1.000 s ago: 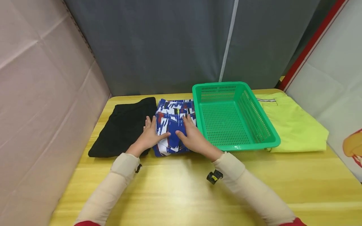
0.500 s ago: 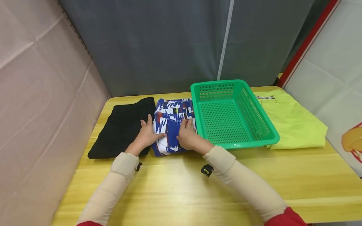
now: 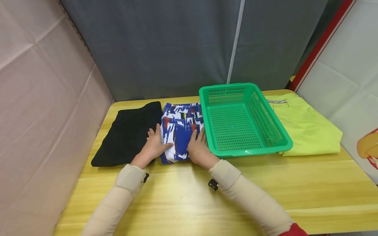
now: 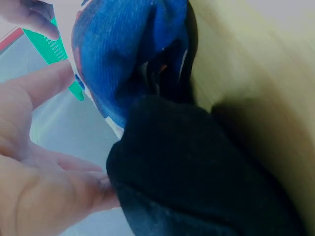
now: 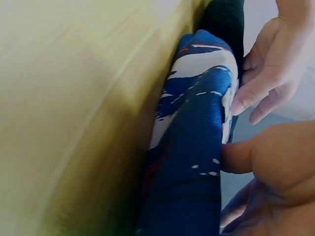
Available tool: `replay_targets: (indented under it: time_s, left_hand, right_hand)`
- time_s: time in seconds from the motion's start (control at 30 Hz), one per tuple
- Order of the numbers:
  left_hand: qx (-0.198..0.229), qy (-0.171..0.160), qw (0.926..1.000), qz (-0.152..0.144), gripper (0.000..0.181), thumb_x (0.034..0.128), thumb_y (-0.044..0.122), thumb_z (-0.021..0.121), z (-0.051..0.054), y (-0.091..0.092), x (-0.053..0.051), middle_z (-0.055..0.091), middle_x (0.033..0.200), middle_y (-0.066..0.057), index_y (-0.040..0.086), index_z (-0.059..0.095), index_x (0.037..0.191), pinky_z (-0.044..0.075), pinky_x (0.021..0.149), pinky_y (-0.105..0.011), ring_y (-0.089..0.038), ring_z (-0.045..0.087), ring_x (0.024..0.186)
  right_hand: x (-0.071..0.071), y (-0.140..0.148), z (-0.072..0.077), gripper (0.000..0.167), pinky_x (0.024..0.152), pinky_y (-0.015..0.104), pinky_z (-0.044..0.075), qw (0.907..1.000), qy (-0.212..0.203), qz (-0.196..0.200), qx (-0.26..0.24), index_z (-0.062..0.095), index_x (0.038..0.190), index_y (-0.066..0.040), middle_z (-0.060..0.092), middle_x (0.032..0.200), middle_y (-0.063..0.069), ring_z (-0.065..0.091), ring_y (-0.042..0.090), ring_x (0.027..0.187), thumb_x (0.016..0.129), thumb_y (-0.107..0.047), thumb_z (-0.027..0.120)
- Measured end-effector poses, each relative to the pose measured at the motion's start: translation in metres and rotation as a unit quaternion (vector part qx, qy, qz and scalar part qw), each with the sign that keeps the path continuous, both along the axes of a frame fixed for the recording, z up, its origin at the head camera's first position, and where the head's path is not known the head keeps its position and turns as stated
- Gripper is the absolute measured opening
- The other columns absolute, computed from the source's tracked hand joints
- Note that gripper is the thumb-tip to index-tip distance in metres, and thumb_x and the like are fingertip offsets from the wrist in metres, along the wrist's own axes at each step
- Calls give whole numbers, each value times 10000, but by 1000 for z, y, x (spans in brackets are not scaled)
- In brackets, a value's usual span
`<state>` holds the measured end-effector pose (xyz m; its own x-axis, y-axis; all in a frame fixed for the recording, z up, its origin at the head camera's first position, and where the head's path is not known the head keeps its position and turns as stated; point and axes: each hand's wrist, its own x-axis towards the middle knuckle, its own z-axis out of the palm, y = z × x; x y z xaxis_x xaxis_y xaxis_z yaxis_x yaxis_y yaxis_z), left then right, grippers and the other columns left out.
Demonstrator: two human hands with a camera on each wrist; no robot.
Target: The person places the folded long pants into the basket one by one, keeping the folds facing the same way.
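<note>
- Counter (image 3: 180, 203), wood-grained: all goods are borne on it.
- Basket (image 3: 251, 153), green, perforated: placed upright between the patterned and yellow garments.
- Yellow garment (image 3: 310, 132): laid folded at the basket's right.
- Black garment (image 3: 130, 134): laid folded at far left, beside the patterned one.
- Patterned garment (image 3: 178, 134), blue and white: laid folded on the counter, between black garment and basket; flanked by both hands, apparently so that its edges are kept straight.
- Left hand (image 3: 153, 144): grip spread wide; the patterned garment is touched by the thumb, nothing clasped.
- Right hand (image 3: 199, 149): grip narrower, unclenched; the opposite side is touched, presumably for steadying.
</note>
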<state>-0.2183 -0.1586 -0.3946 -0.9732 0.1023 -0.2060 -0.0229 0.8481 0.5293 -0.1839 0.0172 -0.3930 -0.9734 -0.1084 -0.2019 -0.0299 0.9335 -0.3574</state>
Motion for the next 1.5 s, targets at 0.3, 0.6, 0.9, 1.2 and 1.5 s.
replay_targets:
  time_s: [0.3, 0.6, 0.9, 1.2, 1.5]
  left_hand:
    - [-58, 41, 10000, -49, 1082, 869, 365, 700, -3, -1, 0, -69, 1550, -368, -25, -67, 1525, 138, 1147, -612, -527, 4, 1440]
    - [-110, -45, 9999, -48, 1056, 880, 392, 684, -5, -3, -1, -92, 1560, -343, -99, -11, 1504, 82, 1176, -568, -485, -55, 1455]
    - [1, -185, 9992, -368, 864, 880, 358, 696, -4, -10, -6, 249, 1506, -366, -116, 262, 1457, 134, 1123, -658, -512, -109, 1440]
    - [-1093, -884, 9883, -598, 939, 902, 498, 615, 6, -9, -16, 122, 1506, -424, -235, 281, 1384, 361, 1058, -589, -600, -62, 1381]
    - [-1724, -980, 9778, -684, 902, 939, 567, 492, 3, 0, -21, 270, 1493, -371, -186, 316, 1404, 276, 1118, -589, -599, 98, 1393]
  right_hand:
    - [-4, 5, -19, 882, 1201, 466, 175, 9922, -44, -614, -1085, 80, 1513, 80, -51, 1547, 371, 81, 471, 1458, 921, -259, 640]
    - [-9, 11, -38, 935, 1211, 458, 121, 9662, -74, -1001, -2376, 43, 1511, 86, -14, 1556, 356, 54, 422, 1477, 890, -192, 685]
    - [-4, 14, -46, 972, 1207, 484, 127, 9441, 165, -1022, -3130, 17, 1467, 166, 70, 1528, 400, 97, 461, 1458, 864, -139, 714]
    - [-10, 18, -61, 1087, 1195, 516, 134, 9191, 670, -743, -3812, -3, 1444, 192, 115, 1502, 426, 148, 491, 1434, 773, -110, 797]
    - [-40, 30, -135, 1196, 1218, 409, 154, 9449, 655, -761, -3116, -10, 1516, 45, 135, 1548, 339, 155, 388, 1473, 773, -486, 763]
